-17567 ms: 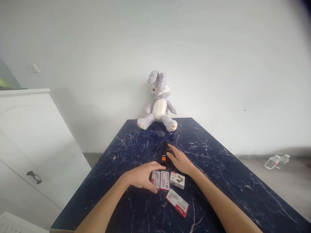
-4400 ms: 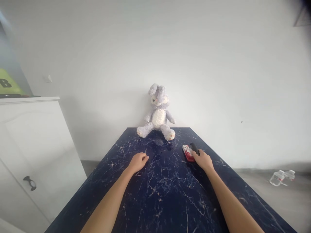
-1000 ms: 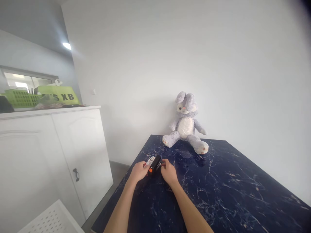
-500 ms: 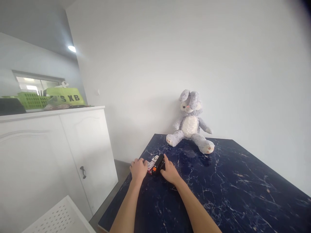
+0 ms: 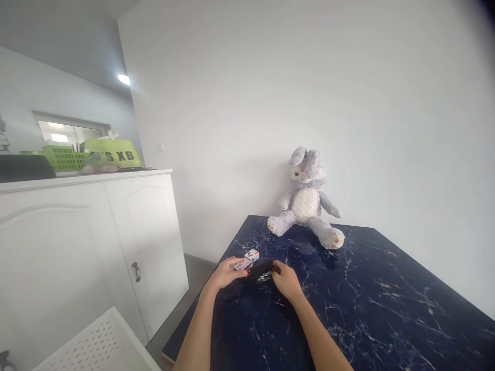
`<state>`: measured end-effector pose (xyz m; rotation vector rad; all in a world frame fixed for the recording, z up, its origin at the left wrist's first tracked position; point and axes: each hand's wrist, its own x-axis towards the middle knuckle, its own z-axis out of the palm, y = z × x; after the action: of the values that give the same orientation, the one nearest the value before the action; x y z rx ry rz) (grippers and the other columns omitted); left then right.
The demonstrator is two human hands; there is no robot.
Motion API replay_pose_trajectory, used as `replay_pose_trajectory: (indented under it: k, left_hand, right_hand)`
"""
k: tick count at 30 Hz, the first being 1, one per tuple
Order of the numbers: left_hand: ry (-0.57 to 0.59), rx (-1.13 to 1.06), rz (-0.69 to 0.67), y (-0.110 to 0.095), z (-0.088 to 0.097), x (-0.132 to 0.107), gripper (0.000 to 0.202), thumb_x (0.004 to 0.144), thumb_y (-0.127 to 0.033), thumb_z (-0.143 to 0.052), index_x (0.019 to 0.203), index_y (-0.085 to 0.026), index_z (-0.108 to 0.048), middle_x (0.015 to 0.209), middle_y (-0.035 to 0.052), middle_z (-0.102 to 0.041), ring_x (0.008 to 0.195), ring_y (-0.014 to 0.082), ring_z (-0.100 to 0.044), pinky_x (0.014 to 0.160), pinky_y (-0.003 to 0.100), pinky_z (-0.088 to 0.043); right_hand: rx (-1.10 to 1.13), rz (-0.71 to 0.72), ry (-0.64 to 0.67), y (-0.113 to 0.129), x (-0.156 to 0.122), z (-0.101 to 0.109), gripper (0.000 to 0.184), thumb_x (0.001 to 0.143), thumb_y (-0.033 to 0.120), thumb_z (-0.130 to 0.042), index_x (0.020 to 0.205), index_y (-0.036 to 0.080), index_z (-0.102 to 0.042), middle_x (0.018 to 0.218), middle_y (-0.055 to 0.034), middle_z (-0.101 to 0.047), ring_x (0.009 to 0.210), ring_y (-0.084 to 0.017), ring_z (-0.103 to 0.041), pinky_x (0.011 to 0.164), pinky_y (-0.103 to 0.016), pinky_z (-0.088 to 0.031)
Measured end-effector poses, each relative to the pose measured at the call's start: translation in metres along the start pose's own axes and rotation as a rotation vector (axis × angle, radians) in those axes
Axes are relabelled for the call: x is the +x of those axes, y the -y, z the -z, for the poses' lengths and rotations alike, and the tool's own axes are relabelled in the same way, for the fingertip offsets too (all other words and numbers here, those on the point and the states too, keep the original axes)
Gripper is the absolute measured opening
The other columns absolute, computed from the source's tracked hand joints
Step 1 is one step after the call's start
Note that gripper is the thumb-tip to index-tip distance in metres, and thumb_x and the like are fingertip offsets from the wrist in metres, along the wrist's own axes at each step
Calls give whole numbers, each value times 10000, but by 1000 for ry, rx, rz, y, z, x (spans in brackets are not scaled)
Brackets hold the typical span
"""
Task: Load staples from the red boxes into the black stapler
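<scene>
A black stapler (image 5: 260, 272) with an orange end and a silver metal strip lies crosswise just above the dark blue table, between my two hands. My right hand (image 5: 286, 279) is closed round its right end. At the orange end is my left hand (image 5: 225, 273), its thumb against the stapler and its fingers reaching past the far side. Two small white-and-red boxes sit just behind: one box (image 5: 252, 255) shows fully, while the other box (image 5: 243, 265) is partly covered by my left fingers.
A grey plush rabbit (image 5: 307, 203) sits at the back of the marbled table (image 5: 371, 304), against the wall. To the left stand a white cabinet (image 5: 147, 221) with a green basket (image 5: 64, 158) and a green bag (image 5: 119, 151) on top, and a white perforated bin (image 5: 96, 345).
The stapler has turned from pointing away to lying crosswise, its orange end now at the left. My left hand has come onto that end. The view has shifted slightly left.
</scene>
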<state>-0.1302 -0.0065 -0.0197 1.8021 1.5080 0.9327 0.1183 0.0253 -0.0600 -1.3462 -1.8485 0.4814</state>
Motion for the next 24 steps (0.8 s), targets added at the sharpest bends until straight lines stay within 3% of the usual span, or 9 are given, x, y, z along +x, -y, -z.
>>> replay_pose_trajectory:
  k: [6, 9, 13, 15, 19, 24]
  left_hand:
    - [-33, -28, 36, 10, -1, 3, 777, 684, -447, -783, 1379, -193, -549, 1365, 103, -602, 1196, 283, -595, 990, 305, -449]
    - [-131, 30, 75, 12, -2, 8, 682, 747, -454, -727, 1357, -193, -564, 1392, 113, -578, 1245, 286, -556, 1024, 311, -406]
    - [-307, 154, 200, 18, -5, 16, 379, 816, -423, -650, 1067, -148, -720, 1273, 198, -644, 1309, 392, -461, 1073, 455, -306]
    - [-334, 185, 233, 20, -6, 17, 240, 787, -380, -685, 896, -175, -744, 1161, 185, -699, 1288, 423, -464, 1046, 492, -312]
    - [-346, 145, 221, 24, -6, 18, 60, 753, -263, -721, 798, -223, -719, 1022, 103, -744, 1168, 348, -569, 974, 418, -385]
    - [-421, -43, 187, 26, -7, 21, 118, 752, -156, -715, 851, -217, -694, 941, 65, -746, 980, 252, -662, 882, 323, -457]
  right_hand:
    - [45, -4, -47, -7, -1, -1, 383, 754, 103, -427, 1014, 222, -683, 1032, -22, -731, 963, -170, -665, 858, -231, -459]
    - [25, -7, -65, -13, -2, 2, 353, 761, 104, -427, 968, 226, -686, 996, -19, -729, 936, -167, -666, 844, -233, -464]
    - [-42, -4, -88, -20, -10, 16, 264, 761, 104, -442, 820, 226, -669, 868, -19, -699, 817, -178, -640, 778, -259, -448]
    - [-80, 12, -97, -21, -15, 23, 254, 750, 89, -450, 814, 222, -657, 851, -24, -675, 805, -184, -617, 759, -266, -432]
    - [-128, 110, -71, -17, -22, 30, 319, 718, 30, -464, 846, 241, -666, 927, -17, -651, 928, -186, -576, 819, -249, -408]
    - [-152, 136, -91, -10, -26, 28, 348, 718, -2, -459, 842, 240, -678, 925, -26, -638, 933, -187, -552, 845, -251, -382]
